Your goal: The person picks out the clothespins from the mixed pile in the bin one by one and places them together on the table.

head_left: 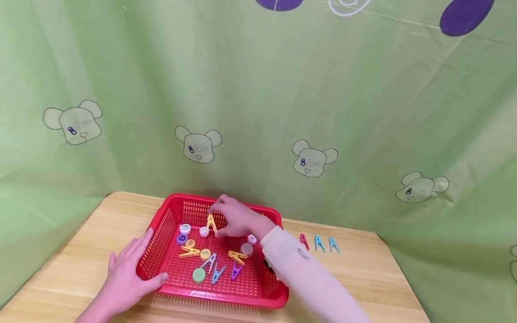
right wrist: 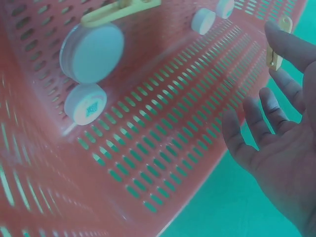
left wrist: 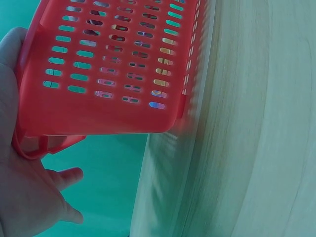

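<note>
My right hand (head_left: 238, 218) pinches a yellow clothespin (head_left: 211, 223) between thumb and fingertips, over the back part of a red plastic basket (head_left: 222, 298). The right wrist view shows the same clothespin (right wrist: 271, 58) at the fingertips, the other fingers spread. My left hand (head_left: 127, 273) rests on the basket's front left corner, thumb over the front rim and straight fingers along the left side. Inside lie two more yellow clothespins (head_left: 237, 257), a purple one (head_left: 236, 271), a pale lilac one (head_left: 209, 262) and a blue one (head_left: 217, 272). Several bottle caps lie among them, including a green cap (head_left: 199, 275).
On the wooden table (head_left: 359, 278) right of the basket, a pink-red clothespin (head_left: 304, 241) and two blue ones (head_left: 319, 243) lie in a row. My right sleeve (head_left: 307, 273) partly hides a dark object by the basket's right wall. A green curtain (head_left: 250, 89) hangs behind.
</note>
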Tool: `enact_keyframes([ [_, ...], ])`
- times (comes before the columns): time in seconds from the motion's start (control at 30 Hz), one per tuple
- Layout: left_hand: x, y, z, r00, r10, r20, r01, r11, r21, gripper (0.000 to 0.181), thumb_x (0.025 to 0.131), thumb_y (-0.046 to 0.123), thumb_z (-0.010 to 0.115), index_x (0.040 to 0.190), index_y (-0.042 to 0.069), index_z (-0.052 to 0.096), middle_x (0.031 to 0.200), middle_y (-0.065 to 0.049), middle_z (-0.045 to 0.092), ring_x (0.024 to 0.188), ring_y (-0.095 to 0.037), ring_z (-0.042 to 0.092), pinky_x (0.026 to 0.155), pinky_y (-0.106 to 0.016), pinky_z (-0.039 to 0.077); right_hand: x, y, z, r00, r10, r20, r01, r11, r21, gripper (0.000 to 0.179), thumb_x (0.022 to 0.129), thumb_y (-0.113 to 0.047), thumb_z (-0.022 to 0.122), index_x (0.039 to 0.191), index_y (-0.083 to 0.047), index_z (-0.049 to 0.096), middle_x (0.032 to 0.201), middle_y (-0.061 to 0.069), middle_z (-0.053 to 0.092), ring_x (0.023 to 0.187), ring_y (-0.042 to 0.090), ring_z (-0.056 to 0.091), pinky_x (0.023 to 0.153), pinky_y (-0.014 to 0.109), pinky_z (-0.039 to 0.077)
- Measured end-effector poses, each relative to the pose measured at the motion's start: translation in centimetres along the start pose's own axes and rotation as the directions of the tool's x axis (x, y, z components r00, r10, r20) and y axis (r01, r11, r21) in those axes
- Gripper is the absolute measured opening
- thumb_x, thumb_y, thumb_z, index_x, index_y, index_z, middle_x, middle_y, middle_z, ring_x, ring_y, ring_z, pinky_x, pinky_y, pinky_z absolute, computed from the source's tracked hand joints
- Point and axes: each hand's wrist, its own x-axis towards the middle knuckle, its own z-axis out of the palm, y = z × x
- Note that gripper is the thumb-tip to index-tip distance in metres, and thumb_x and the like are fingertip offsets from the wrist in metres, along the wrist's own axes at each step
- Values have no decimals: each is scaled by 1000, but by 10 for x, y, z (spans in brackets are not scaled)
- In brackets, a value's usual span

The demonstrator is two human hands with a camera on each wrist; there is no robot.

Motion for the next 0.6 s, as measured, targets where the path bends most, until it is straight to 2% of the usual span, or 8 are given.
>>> enact_keyframes([
  [0.27,0,0,1,1000,2,-5,-2,1000,16,118,71,47,87,161,15,18,155,-26,31,138,-55,24,102,-78,-10,-6,0,-15,1000,-6,-25,6,1000,-8,55,77,-39,87,124,-21,66,119,-7,47,112,12,48,99,27,43],
  [0.6,-1,0,2,1000,11,-10,-11,1000,12,117,72,48,87,161,15,18,157,-24,30,138,-55,24,102,-77,-12,-19,11,-30,999,23,-43,-23,1000,18,55,76,-34,88,124,-16,66,118,-6,47,111,13,48,98,28,44],
])
